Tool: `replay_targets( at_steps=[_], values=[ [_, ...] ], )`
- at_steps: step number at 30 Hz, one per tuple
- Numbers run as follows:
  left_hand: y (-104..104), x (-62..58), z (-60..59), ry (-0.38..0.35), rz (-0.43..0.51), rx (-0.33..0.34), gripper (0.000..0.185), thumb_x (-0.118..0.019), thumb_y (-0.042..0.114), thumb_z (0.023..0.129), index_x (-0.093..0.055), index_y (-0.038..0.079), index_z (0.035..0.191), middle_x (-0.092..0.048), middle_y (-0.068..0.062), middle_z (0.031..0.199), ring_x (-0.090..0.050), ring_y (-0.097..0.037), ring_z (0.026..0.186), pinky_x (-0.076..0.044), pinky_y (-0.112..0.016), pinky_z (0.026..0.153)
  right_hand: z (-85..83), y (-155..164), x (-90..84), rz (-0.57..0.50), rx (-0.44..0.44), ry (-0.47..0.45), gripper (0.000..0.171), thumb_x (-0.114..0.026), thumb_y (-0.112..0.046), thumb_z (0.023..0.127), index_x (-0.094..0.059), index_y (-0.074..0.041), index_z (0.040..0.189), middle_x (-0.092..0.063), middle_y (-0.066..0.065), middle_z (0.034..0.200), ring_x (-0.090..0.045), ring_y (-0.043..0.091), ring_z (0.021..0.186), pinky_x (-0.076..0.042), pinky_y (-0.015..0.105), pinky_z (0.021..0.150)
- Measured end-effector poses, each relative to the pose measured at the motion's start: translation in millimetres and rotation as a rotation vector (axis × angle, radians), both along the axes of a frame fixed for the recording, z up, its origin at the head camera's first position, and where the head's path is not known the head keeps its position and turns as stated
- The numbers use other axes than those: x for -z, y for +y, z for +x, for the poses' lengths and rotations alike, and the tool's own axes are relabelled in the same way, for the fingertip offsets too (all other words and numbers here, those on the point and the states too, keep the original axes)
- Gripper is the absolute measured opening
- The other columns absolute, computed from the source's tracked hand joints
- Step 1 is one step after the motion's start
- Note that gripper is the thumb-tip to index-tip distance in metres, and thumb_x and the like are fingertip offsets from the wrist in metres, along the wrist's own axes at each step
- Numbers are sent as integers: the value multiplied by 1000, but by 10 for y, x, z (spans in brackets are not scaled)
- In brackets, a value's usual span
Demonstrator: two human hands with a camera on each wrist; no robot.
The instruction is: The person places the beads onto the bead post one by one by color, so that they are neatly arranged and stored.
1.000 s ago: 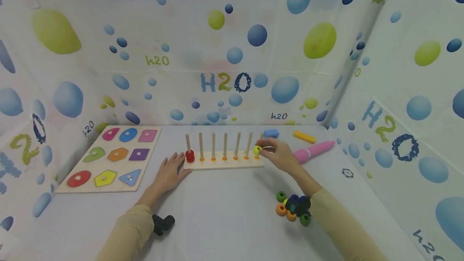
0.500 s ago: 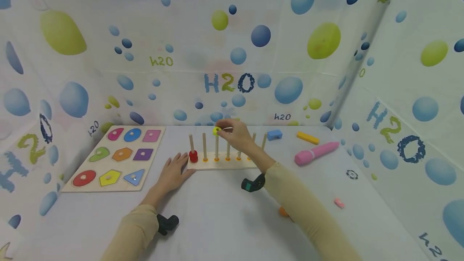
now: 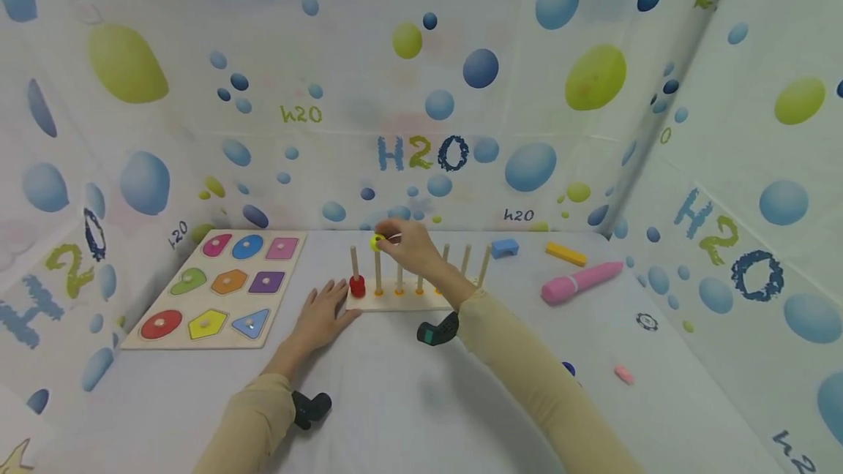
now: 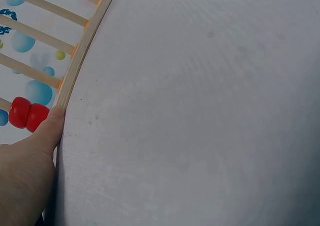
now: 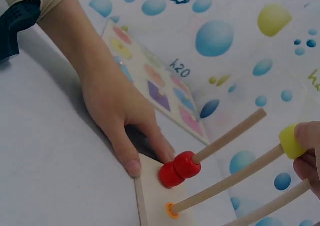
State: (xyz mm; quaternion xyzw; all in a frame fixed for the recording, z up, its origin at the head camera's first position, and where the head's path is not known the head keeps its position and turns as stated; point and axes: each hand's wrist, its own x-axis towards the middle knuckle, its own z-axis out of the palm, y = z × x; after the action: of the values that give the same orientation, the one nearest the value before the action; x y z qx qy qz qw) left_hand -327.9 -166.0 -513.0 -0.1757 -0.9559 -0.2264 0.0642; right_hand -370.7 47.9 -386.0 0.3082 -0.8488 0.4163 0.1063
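Observation:
A wooden peg rack [image 3: 395, 302] with several upright pegs stands mid-table. A red bead [image 3: 357, 286] [image 5: 180, 169] [image 4: 27, 114] sits low on the leftmost peg. My right hand [image 3: 408, 246] pinches a yellow bead [image 3: 377, 242] [image 5: 290, 141] at the top of the second peg. My left hand [image 3: 320, 317] [image 5: 117, 111] lies flat on the table, with straight fingers against the rack's left end; its thumb [image 4: 47, 131] touches the base edge.
A shape puzzle board [image 3: 220, 287] lies at the left. A blue block [image 3: 504, 248], a yellow bar [image 3: 565, 254] and a pink marker [image 3: 579, 281] lie at the back right. A small pink piece [image 3: 623, 374] lies at the right. Patterned walls enclose the table.
My right hand carried the yellow bead from the rack's right end leftward, over the pegs, to the top of the second peg. The left hand stayed against the rack.

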Motion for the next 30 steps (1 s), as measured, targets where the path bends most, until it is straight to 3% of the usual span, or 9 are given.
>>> replay_targets(
  at_steps=[7, 15, 19, 24, 30],
  values=[
    [44, 11, 28, 7, -2, 4, 68, -61, 41, 91, -44, -5, 138, -40, -21, 144, -25, -41, 136, -11, -61, 109, 40, 83, 8, 13, 20, 22, 25, -65, -6, 89, -62, -1, 113, -66, 12, 110, -65, 18, 97, -50, 15, 81],
    [59, 26, 44, -1, 5, 5, 69, -60, 41, 91, -41, -4, 139, -38, -21, 145, -23, -41, 137, -9, -59, 111, 162, 469, -24, -118, 11, -9, 23, -66, -4, 87, -64, 0, 110, -67, 12, 106, -64, 16, 96, -52, 19, 82],
    [46, 23, 46, -2, 4, 4, 69, -59, 42, 91, -40, -4, 140, -37, -21, 145, -22, -41, 137, -9, -59, 111, 337, 797, -65, -172, 8, -43, 23, -65, -1, 88, -64, 3, 110, -67, 13, 104, -64, 19, 96, -53, 24, 83],
    [21, 18, 27, 14, 3, 8, 68, -59, 40, 91, -41, -5, 139, -37, -22, 145, -24, -42, 137, -9, -60, 110, 660, 1214, -133, -152, 31, -106, 22, -62, 3, 88, -62, 9, 110, -66, 21, 105, -63, 29, 98, -53, 30, 85],
    [4, 11, -31, 10, -2, 20, 68, -58, 41, 92, -40, -5, 139, -36, -22, 145, -22, -42, 137, -9, -61, 110, 817, 1741, 154, -142, 62, -114, 20, -63, 5, 87, -63, 9, 107, -66, 21, 102, -64, 32, 96, -54, 30, 82]
  ],
)
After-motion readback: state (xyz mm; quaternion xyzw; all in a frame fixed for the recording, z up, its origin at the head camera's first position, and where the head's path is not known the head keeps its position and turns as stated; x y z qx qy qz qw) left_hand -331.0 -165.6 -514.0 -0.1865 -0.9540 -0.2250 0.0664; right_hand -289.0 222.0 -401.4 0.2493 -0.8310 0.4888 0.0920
